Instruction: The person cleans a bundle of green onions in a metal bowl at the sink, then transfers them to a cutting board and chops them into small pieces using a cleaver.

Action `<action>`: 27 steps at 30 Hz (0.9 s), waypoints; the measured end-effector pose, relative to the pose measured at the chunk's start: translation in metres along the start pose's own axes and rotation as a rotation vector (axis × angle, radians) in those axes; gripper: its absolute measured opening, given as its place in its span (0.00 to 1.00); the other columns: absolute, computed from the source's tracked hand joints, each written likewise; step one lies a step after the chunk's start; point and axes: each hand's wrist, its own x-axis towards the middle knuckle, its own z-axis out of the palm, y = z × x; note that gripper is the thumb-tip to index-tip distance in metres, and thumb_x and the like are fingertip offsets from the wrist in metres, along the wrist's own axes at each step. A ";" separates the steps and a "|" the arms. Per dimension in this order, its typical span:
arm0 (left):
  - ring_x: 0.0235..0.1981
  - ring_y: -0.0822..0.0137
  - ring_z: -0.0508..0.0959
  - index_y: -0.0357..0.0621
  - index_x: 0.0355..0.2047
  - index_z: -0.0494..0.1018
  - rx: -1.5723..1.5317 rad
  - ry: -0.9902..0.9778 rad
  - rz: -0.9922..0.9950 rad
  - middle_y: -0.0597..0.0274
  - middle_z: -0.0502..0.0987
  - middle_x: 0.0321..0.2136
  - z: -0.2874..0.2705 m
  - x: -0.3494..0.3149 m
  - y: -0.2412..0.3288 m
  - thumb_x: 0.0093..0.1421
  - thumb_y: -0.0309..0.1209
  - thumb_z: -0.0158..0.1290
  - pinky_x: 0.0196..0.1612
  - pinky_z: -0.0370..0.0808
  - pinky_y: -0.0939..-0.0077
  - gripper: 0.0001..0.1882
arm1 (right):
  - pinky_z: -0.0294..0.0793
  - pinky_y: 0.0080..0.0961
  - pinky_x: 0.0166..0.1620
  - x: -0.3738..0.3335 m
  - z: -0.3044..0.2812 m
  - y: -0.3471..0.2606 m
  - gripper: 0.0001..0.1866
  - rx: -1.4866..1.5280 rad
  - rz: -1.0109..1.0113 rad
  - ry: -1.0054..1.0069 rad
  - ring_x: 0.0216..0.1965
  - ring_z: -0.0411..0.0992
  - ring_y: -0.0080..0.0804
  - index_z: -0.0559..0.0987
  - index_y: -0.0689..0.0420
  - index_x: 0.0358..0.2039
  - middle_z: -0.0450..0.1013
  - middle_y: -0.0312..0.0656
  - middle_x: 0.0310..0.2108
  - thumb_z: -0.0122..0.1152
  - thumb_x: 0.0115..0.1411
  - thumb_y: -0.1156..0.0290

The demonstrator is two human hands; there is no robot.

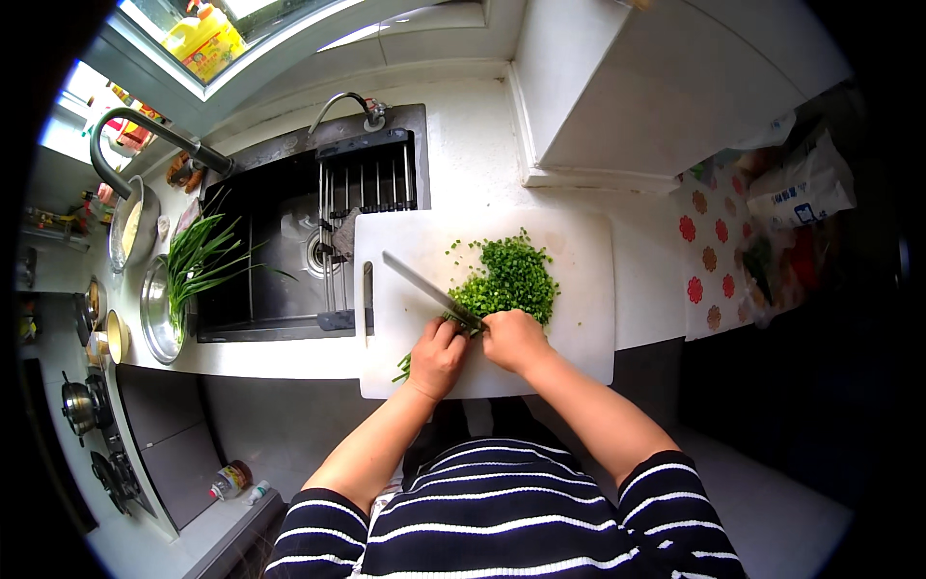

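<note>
- Two bare forearms reach in from the lower edge over the counter and converge over a white cutting board; the sleeves are dark with white stripes.
- The right forearm slants up and to the left, its hand palm down near the board's middle.
- The right hand has its grip closed around the handle end of a knife; the handle is mostly hidden by the fingers.
- The knife's blade runs from that hand toward the upper left, its tip over the left part of the board.
- The left forearm slants up and to the right, the back of its hand facing up.
- The left hand has its grip drawn in, fingers curled down over uncut stalks, fingertips just beside the blade; the stalks show at its left side and by the fingertips.
- A heap of chopped greens lies on the board beyond the hands, with loose bits scattered around it.
- Left of the board is a dark sink with a rack; beyond the sink, long green stalks lean over a metal bowl.
</note>
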 end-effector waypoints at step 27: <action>0.40 0.51 0.72 0.42 0.33 0.73 -0.014 -0.059 -0.080 0.55 0.72 0.37 -0.018 -0.004 0.006 0.44 0.30 0.61 0.39 0.74 0.62 0.15 | 0.77 0.42 0.34 -0.055 -0.008 0.002 0.08 -0.120 -0.032 0.096 0.28 0.77 0.47 0.81 0.55 0.29 0.77 0.48 0.26 0.53 0.54 0.71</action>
